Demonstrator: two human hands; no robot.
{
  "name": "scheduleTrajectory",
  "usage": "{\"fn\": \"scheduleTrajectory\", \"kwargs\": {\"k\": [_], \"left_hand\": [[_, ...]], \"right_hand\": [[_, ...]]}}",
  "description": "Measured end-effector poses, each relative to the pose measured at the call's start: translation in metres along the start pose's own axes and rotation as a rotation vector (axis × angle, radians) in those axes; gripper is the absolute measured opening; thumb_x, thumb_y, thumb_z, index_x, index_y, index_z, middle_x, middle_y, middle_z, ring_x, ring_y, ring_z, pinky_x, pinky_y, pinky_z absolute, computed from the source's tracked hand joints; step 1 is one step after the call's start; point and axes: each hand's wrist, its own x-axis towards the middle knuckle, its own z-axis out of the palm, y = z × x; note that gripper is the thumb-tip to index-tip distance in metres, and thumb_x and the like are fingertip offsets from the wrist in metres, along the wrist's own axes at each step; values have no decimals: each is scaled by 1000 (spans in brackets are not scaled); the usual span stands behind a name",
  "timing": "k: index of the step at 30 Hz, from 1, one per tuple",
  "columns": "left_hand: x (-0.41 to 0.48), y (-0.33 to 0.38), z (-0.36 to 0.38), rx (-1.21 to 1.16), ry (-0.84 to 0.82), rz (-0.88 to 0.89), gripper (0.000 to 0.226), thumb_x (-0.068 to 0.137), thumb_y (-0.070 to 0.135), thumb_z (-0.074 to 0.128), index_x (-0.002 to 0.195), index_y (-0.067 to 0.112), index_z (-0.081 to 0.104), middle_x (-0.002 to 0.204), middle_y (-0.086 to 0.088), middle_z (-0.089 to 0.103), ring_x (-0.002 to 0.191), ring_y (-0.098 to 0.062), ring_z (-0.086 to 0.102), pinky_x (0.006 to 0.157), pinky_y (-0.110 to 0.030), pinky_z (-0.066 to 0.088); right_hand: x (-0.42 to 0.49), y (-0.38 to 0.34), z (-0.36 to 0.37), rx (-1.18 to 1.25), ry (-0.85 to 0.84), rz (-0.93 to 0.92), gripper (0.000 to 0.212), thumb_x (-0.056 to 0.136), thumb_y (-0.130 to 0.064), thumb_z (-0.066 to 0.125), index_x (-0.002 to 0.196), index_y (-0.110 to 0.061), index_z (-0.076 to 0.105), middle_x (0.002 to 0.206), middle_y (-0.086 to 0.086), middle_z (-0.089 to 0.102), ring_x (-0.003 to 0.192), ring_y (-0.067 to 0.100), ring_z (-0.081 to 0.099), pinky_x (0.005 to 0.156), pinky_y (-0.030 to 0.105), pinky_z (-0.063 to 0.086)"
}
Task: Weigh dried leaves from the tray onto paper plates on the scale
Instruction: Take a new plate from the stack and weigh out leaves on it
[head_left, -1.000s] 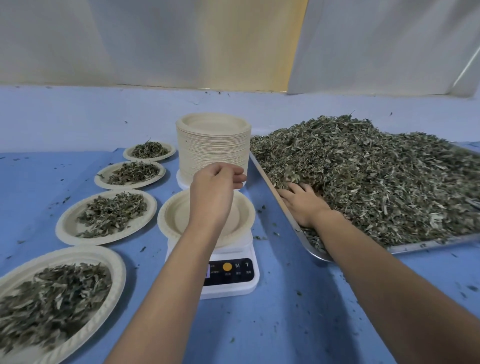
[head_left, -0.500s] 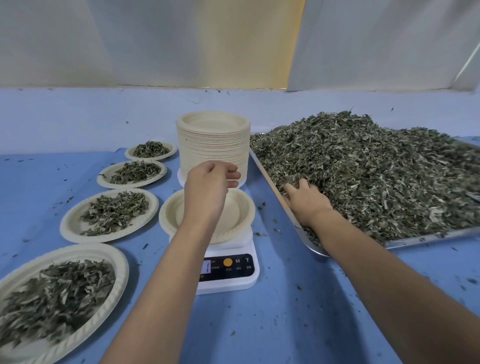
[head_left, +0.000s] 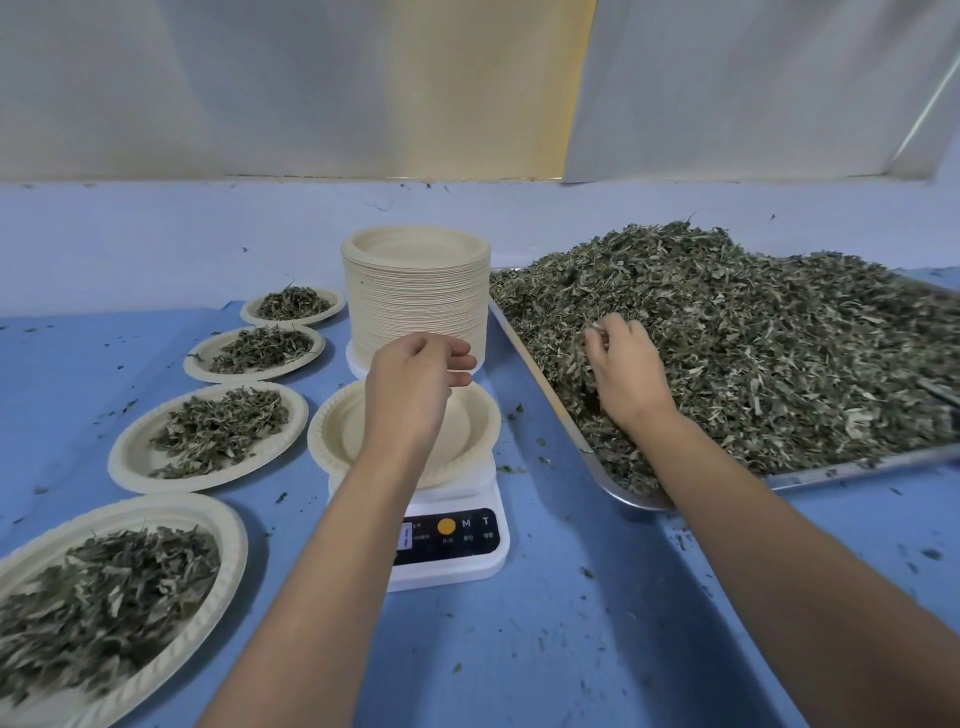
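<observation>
The left hand (head_left: 415, 384) hangs over the empty paper plate (head_left: 332, 441) on the scale (head_left: 457, 558), fingers loosely bent, holding nothing. Right of the scale, the right hand (head_left: 623, 374) grabs dried leaves (head_left: 753, 338) in the tray (head_left: 857, 467).

Right hand (head_left: 626, 376) deeper in leaves (head_left: 779, 338)
</observation>
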Motion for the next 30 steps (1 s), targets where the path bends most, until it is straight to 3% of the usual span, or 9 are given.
{"fn": "scheduleTrajectory", "kwargs": {"k": [5,8,10,13,16,22,27,30], "left_hand": [[2,1,-4,-63,47,-43,26,90,9,42,81,14,66,84,-2,71,77,-14,63,74,-26,47],[5,6,-13,-133,119,-68,26,91,8,42,83,15,66,86,-2,70,80,-14,64,74,-25,49],[7,9,-21,-188,156,-88,24,91,8,44,84,15,66,86,-1,70,79,-13,63,74,-25,48],[10,13,-37,-235,223,-92,19,91,9,49,85,14,66,83,1,68,76,-11,62,73,-24,48],[15,14,-54,-270,313,-77,19,91,8,48,87,12,66,79,3,64,71,-10,59,67,-20,46],[15,14,-68,-330,340,-86,22,92,7,47,82,15,65,83,2,65,74,-13,60,68,-21,46],[19,15,-71,-346,355,-95,22,92,7,46,82,15,64,82,3,65,75,-11,61,66,-19,46],[20,14,-72,-323,354,-100,24,91,6,45,82,16,65,83,4,65,76,-11,61,65,-19,45]], "right_hand": [[9,-25,-11,144,100,-75,29,103,-28,34,110,-6,52,97,5,51,79,14,43,62,23,24],[16,-60,-16,299,143,-111,27,103,-26,34,105,-6,52,90,3,51,79,17,45,65,26,27],[19,-88,-17,436,150,-128,23,103,-26,35,95,-10,49,78,1,47,69,16,42,59,28,29],[17,-124,-10,645,145,-101,25,103,-28,36,82,-16,44,66,-5,38,56,9,33,50,24,26],[6,-146,12,771,68,-45,25,103,-29,35,82,-19,46,66,-6,38,55,5,35,50,17,30],[-23,-157,60,677,-119,-53,23,100,-21,40,77,-18,42,66,-5,40,60,7,37,51,16,29],[-27,-153,60,526,-319,-102,18,96,-20,45,102,-5,53,84,2,53,68,13,45,56,20,34],[-30,-149,55,530,-410,-83,15,94,-20,49,103,-11,55,74,-6,52,51,2,45,43,14,32]]}}
